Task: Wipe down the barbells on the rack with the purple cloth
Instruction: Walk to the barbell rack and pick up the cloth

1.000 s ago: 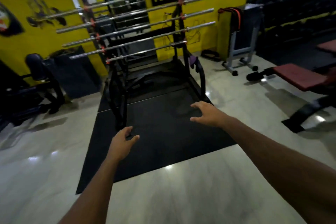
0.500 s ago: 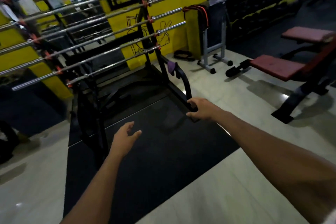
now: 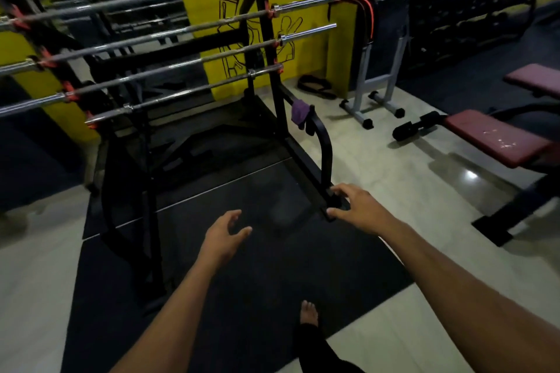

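Cloth, purple [image 3: 299, 112], hangs over the rack's curved black rail [image 3: 325, 142], beyond the fingers. Right hand [image 3: 357, 209] and left hand [image 3: 222, 238] reach forward, fingers loosely spread, holding nothing. Barbells [image 3: 169, 65] lie unwiped on the rack.

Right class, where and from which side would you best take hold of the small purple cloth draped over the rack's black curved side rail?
Pinch the bunched fold of the small purple cloth hanging below the black curved side rail, coming from the open floor side, probably with the right hand.
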